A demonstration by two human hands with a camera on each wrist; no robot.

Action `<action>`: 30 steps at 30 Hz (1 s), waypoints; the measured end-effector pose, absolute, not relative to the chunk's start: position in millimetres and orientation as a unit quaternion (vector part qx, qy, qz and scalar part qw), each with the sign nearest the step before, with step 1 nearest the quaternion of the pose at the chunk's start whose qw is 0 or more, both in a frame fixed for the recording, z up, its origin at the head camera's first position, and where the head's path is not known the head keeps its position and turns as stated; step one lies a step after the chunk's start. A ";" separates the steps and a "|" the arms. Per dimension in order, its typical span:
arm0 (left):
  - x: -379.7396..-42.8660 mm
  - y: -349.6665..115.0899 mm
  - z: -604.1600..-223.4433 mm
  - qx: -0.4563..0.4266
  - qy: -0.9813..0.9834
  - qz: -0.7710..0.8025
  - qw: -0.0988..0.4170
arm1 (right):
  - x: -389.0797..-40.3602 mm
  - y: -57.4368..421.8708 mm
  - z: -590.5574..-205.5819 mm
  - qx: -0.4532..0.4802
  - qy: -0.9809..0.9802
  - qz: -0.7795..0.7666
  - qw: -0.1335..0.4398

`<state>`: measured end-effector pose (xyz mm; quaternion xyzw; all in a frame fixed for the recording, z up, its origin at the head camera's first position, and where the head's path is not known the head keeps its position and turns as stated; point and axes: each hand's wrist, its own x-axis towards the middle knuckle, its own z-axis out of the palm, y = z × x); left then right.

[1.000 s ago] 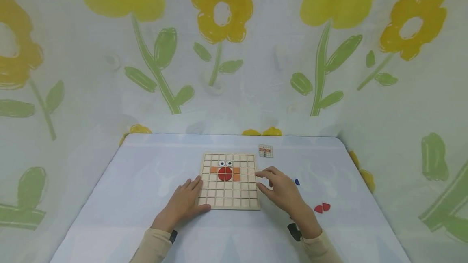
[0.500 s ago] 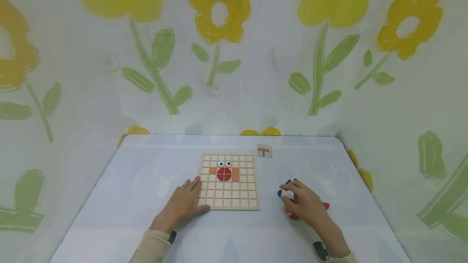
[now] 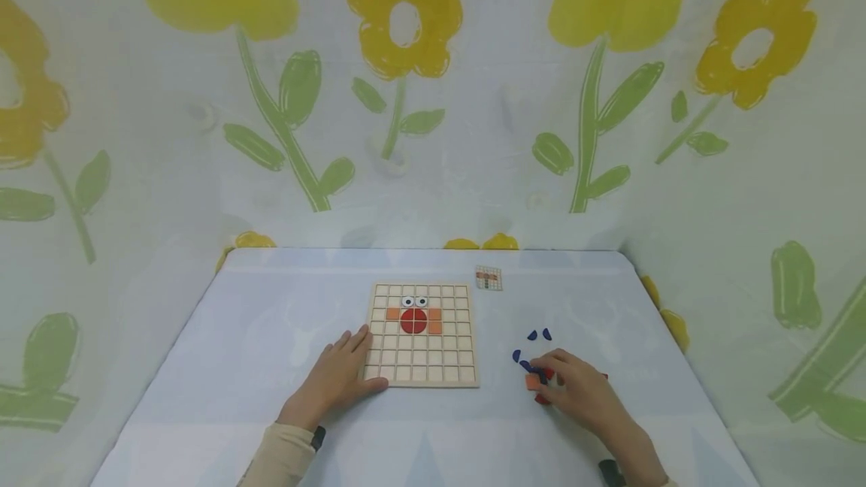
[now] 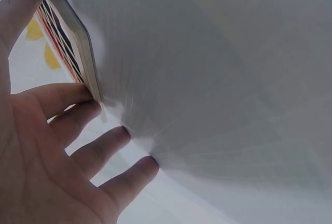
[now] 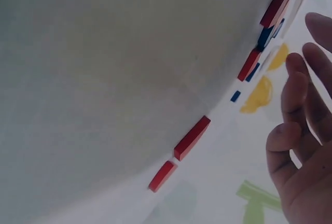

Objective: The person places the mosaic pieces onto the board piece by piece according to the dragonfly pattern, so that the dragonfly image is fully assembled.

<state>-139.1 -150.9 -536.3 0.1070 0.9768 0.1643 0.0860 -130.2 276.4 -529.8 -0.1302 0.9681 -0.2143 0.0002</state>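
Note:
A wooden grid board (image 3: 406,359) lies flat on the table. On it are a red disc (image 3: 408,326) made of quarter pieces, two eye pieces (image 3: 415,302) and several orange squares (image 3: 435,328). My left hand (image 3: 338,376) rests against the board's left side, its thumb at the front corner and its fingers extended. My right hand (image 3: 578,393) hovers over loose pieces, thumb and forefinger apart, with nothing visible between them. By its fingertips lie an orange square (image 3: 532,382) and blue half-round pieces (image 3: 517,355). Red pieces (image 5: 192,138) are partly hidden under that hand.
Two more blue pieces (image 3: 547,334) lie farther back. Behind the board's right corner sits a small pattern card (image 3: 489,277). A flower-printed curtain (image 3: 473,171) stands close behind the table.
My right hand has moved from the board's right edge rightward to the loose pieces, then a little lower, uncovering blue ones. The left hand has stayed at the board.

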 end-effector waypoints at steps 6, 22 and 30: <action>-139.9 -152.0 -538.1 0.111 0.977 0.166 0.082 | -129.2 272.5 -533.0 -0.157 0.975 -0.158 -0.017; -138.5 -152.8 -536.6 0.118 0.976 0.167 0.073 | -128.9 253.6 -528.7 -0.165 0.975 -0.150 -0.015; -138.7 -152.4 -537.2 0.115 0.976 0.168 0.073 | -132.2 244.8 -530.6 -0.189 0.972 -0.138 -0.015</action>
